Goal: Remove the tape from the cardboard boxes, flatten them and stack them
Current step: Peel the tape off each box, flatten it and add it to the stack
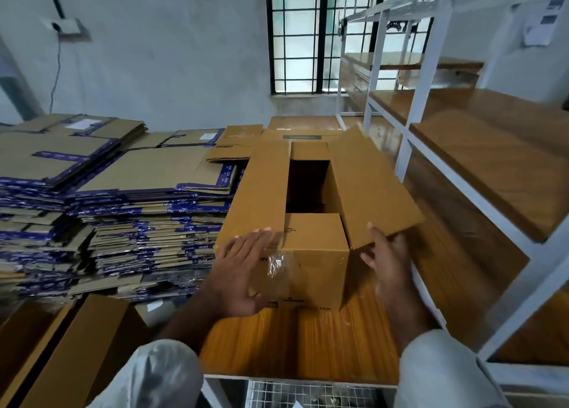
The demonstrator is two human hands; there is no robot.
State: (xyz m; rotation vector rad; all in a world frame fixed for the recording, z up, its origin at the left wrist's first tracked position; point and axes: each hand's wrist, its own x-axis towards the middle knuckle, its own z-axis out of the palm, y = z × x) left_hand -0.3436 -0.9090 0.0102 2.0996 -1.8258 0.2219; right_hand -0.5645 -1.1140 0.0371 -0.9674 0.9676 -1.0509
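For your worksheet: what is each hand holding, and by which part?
Left hand lies flat on the box, gripping nothing. Right hand touches the right flap's near corner; a grip cannot be told.
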